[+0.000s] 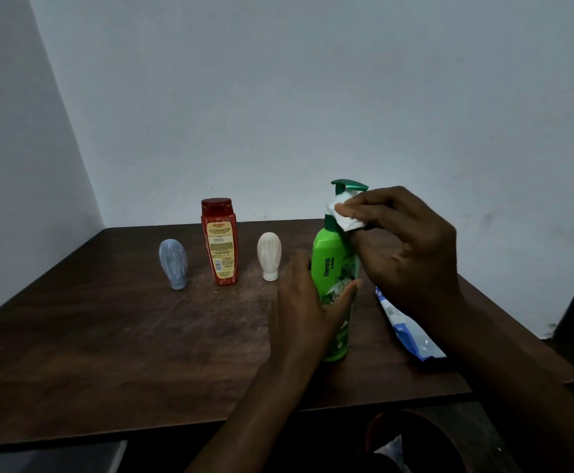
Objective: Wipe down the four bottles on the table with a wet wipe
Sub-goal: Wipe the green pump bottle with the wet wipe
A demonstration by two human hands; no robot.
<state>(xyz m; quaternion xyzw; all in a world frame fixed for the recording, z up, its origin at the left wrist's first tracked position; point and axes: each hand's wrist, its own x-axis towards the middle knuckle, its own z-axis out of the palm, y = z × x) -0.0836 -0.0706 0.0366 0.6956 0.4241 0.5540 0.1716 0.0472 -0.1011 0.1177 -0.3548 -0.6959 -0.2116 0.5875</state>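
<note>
1. I see the left hand gripping the green pump bottle, upright on the table.
2. The right hand pinches a wet wipe against its neck.
3. Behind, left: blue bottle, red bottle, white bottle, standing apart.
4. A wipes packet lies just right.

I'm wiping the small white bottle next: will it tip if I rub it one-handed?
Probably yes: the white bottle stands on its narrow cap with the wide rounded body above, so a sideways push would likely topple it. Once down, its egg shape may roll. It looks plastic, so hardly fragile.
</note>
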